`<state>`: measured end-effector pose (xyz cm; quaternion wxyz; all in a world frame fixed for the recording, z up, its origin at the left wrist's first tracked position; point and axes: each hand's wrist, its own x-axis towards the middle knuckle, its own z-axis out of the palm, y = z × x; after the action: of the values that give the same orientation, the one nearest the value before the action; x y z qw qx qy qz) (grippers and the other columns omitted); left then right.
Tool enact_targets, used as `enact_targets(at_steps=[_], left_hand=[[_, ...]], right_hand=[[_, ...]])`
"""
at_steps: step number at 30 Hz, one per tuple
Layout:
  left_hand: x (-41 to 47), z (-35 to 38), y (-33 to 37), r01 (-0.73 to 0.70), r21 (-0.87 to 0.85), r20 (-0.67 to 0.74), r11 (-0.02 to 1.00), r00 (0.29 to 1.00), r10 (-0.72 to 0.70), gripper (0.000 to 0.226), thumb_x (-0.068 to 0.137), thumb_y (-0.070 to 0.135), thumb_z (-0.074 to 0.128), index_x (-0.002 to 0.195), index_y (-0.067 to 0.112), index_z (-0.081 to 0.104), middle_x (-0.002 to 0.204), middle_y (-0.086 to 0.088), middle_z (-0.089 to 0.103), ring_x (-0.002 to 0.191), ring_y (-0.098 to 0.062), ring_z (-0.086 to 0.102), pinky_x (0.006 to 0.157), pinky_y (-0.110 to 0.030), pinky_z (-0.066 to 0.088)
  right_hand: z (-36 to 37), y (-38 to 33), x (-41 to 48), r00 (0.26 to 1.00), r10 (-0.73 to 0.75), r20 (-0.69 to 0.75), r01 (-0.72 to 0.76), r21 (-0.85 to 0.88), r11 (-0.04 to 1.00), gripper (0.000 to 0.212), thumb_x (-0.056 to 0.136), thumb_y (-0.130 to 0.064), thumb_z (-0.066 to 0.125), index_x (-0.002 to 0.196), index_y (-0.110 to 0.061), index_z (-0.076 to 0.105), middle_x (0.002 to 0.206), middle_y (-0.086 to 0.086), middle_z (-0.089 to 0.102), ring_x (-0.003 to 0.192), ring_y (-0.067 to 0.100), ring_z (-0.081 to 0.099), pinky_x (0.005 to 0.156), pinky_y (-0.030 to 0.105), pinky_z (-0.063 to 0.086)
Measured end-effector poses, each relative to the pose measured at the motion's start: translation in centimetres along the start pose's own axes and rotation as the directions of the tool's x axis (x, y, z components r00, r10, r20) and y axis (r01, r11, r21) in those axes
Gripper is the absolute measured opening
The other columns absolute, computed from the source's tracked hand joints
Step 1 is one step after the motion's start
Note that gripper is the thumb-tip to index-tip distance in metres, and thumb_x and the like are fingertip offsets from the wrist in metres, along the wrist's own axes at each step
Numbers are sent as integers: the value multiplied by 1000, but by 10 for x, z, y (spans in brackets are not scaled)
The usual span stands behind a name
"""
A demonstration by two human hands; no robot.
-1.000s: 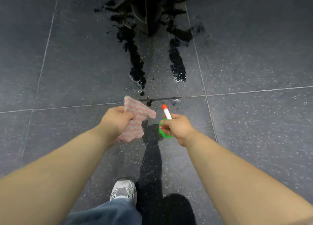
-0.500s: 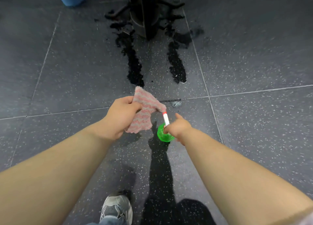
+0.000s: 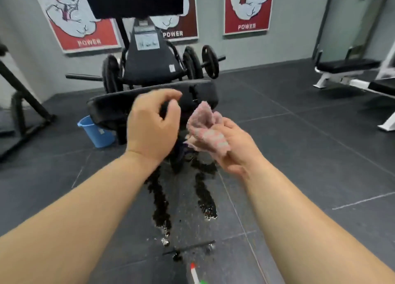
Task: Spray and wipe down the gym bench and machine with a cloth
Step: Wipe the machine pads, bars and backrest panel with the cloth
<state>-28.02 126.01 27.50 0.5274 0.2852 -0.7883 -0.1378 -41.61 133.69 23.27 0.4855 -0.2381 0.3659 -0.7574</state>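
Note:
My right hand (image 3: 236, 153) is raised palm-up in front of me and grips the bunched pink striped cloth (image 3: 208, 134). Just to its left, my left hand (image 3: 152, 125) hovers with fingers loosely curved and holds nothing. Behind both hands stands the black gym machine; its padded bench (image 3: 111, 107) runs across the view, with its seat back (image 3: 149, 63) and weight plates (image 3: 193, 62) beyond. The spray bottle (image 3: 195, 275), white nozzle with a red tip over a green body, stands on the floor at the bottom edge, away from both hands.
Wet dark streaks (image 3: 159, 200) run over the grey floor tiles from the machine's base toward me. A blue bucket (image 3: 96, 133) stands left of the machine. A black rack (image 3: 23, 104) is at far left, and white-framed benches (image 3: 346, 70) at right.
The view lifted from the floor to the machine. The cloth passed from my left hand to my right. My right hand let go of the spray bottle, which now stands on the floor.

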Motion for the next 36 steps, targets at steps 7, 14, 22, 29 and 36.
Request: enact_targets(at_steps=[7, 14, 22, 29, 36], left_hand=[[67, -2, -33, -30, 680, 263, 733, 943, -205, 47, 104, 37, 17, 131, 30, 54, 142, 7, 51, 135, -21, 38, 119, -52, -3], [77, -13, -31, -61, 677, 391, 733, 874, -288, 46, 105, 40, 16, 137, 35, 48, 147, 10, 46, 141, -20, 31, 118, -53, -7], [76, -13, -32, -84, 672, 390, 736, 884, -256, 46, 105, 40, 15, 136, 35, 48, 144, 10, 48, 139, -21, 34, 118, -52, -5], [77, -15, -34, -100, 626, 419, 774, 879, -226, 44, 105, 39, 16, 134, 34, 49, 142, 9, 51, 136, -21, 38, 119, -49, 0], [84, -12, -20, -153, 669, 433, 727, 876, -214, 51, 101, 53, 16, 127, 33, 56, 131, -1, 60, 122, -30, 52, 99, -45, 36]], right_hand=[[30, -21, 46, 682, -700, 212, 499, -835, 233, 24, 86, -16, 60, 104, -28, 70, 119, 1, 59, 107, 22, 52, 96, 34, 47], [6, -24, 71, 610, -790, 61, 443, -853, 277, 25, 89, -2, 54, 93, -20, 70, 108, 2, 50, 106, 26, 52, 90, 24, 41], [37, 22, 65, 499, -835, 231, 547, -832, 97, 22, 93, -28, 63, 112, -32, 71, 132, -11, 59, 124, 16, 39, 103, 29, 27], [59, 3, 89, 596, -791, -136, 591, -592, 547, 24, 99, -26, 47, 85, -37, 63, 101, -10, 68, 111, 14, 61, 97, 41, 50], [56, 9, 66, 693, -695, -194, 473, -605, 640, 22, 102, -22, 43, 118, -25, 57, 133, -11, 54, 123, -7, 45, 105, 21, 37]])
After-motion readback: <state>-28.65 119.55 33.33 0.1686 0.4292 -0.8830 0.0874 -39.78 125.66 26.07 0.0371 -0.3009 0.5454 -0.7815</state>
